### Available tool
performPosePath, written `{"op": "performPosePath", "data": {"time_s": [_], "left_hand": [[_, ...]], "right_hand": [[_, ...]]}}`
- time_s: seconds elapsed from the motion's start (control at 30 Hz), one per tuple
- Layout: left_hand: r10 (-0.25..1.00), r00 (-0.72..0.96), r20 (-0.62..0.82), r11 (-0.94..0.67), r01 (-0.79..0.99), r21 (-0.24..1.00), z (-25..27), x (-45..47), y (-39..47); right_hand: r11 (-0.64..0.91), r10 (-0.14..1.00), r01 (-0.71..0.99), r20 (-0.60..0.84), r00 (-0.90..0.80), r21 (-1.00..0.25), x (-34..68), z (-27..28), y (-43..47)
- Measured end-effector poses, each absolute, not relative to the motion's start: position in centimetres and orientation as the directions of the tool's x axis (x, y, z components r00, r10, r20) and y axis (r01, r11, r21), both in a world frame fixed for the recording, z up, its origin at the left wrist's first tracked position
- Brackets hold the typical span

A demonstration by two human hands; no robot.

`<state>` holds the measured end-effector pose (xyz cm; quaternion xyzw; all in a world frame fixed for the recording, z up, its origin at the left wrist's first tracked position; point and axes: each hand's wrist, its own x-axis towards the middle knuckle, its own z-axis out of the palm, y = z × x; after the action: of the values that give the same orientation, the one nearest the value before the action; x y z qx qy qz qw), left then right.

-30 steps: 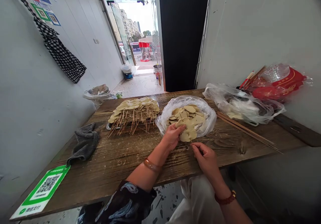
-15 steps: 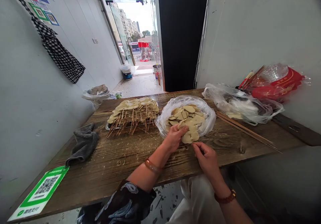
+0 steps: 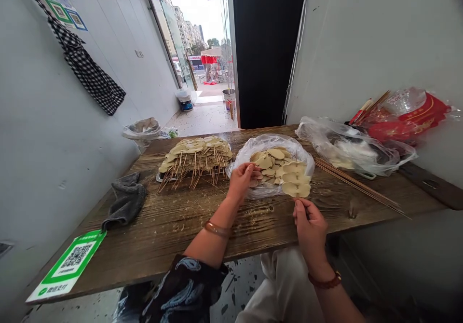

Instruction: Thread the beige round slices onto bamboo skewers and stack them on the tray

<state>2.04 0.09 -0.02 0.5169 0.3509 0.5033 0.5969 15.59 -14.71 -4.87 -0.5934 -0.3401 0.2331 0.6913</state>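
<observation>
My right hand (image 3: 311, 226) pinches the lower end of a skewer threaded with thin, pale yellow slices that look like potato (image 3: 297, 181). This skewer is held up over the right front rim of a clear plastic bag (image 3: 306, 156), which lies open with many loose slices (image 3: 268, 161) inside. At the bag's left side is my left hand (image 3: 243, 181), its thumb and fingers pressed together by the loose slices. Whatever those fingertips may hold is hidden. Left of the bag, many filled skewers (image 3: 197, 156) lie piled on a tray, sticks toward me.
Bare skewers (image 3: 358, 187) lie right of the bag on the wooden table (image 3: 231, 226). Behind them are another plastic bag (image 3: 347, 144) and red packaging (image 3: 408, 120). A dark grey cloth (image 3: 126, 200) and a green QR-code card (image 3: 68, 265) lie at the left.
My left hand has let go of the threaded slices and moved left to the loose ones. My right hand has moved right and slightly up with the filled skewer.
</observation>
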Motion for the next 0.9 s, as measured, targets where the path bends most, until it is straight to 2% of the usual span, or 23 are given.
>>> {"op": "performPosePath", "data": {"time_s": [0.1,0.17,0.23,0.37,0.5,0.7,0.8,0.9], "left_hand": [[0.945,0.194,0.265,-0.286,0.087,0.954,-0.8,1.9,0.9],[0.888,0.241,0.391,-0.451,0.296,0.842,-1.4,2.0,1.1],[0.821,0.336,0.462,-0.570,0.422,0.705,-1.8,2.3,1.1],[0.766,0.464,0.444,-0.642,0.582,0.499,-1.9,2.8,1.0],[0.784,0.482,0.392,-0.617,0.680,0.397,-1.6,3.4,1.3],[0.800,0.480,0.361,-0.594,0.718,0.362,-1.2,4.3,2.1],[0.824,0.445,0.351,-0.563,0.712,0.419,-1.1,4.5,2.8],[0.854,0.404,0.327,-0.520,0.664,0.538,-1.1,4.5,3.6]], "right_hand": [[0.202,0.705,0.031,0.167,0.689,-0.979,15.5,-4.6,-14.7],[0.204,0.704,0.022,0.162,0.692,-0.979,15.4,-4.5,-14.7],[0.198,0.707,0.029,0.163,0.688,-0.980,15.5,-4.5,-14.7],[0.177,0.726,0.096,0.196,0.660,-0.980,15.6,-4.6,-14.8],[0.180,0.741,0.136,0.225,0.633,-0.974,15.7,-4.7,-14.8],[0.194,0.722,0.219,0.291,0.628,-0.956,15.8,-4.8,-14.6],[0.205,0.721,0.225,0.303,0.624,-0.952,15.8,-4.7,-14.5],[0.205,0.725,0.221,0.300,0.620,-0.953,15.8,-4.6,-14.5]]}}
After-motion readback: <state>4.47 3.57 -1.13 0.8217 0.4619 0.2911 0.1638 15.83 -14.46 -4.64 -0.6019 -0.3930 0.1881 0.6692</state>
